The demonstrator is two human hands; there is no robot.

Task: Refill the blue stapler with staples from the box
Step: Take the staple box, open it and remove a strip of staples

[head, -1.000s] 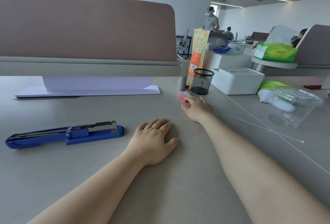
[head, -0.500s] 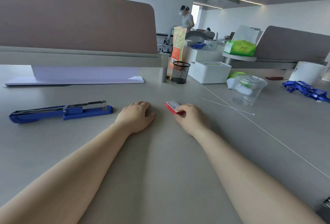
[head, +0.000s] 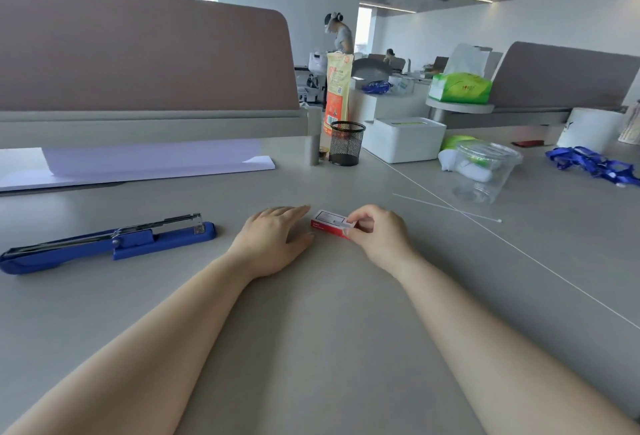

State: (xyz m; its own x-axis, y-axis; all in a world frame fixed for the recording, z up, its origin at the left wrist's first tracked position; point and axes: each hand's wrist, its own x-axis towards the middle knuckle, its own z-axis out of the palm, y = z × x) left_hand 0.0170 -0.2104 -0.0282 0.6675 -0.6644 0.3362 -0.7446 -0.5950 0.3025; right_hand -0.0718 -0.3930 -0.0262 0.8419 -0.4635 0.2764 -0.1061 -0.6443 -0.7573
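One stapler (head: 107, 242); one staple box (head: 333, 224), seemingly pinched by right hand (head: 379, 235).

The grey table (head: 329, 348) carries everything. At its left lies the blue stapler (head: 104, 244), opened, its metal rail raised. Near the middle sits the small red box (head: 332, 225), the right hand (head: 377, 237) pinching its near end and the left hand (head: 277, 240) resting flat on the table just beside it. Further back stand a stack of white paper (head: 145, 168), a black mesh cup (head: 347, 147) and a white box (head: 405, 140). To the right are a clear plastic tub (head: 485, 171), a thin white stick (head: 446, 207) and blue straps (head: 592, 164).
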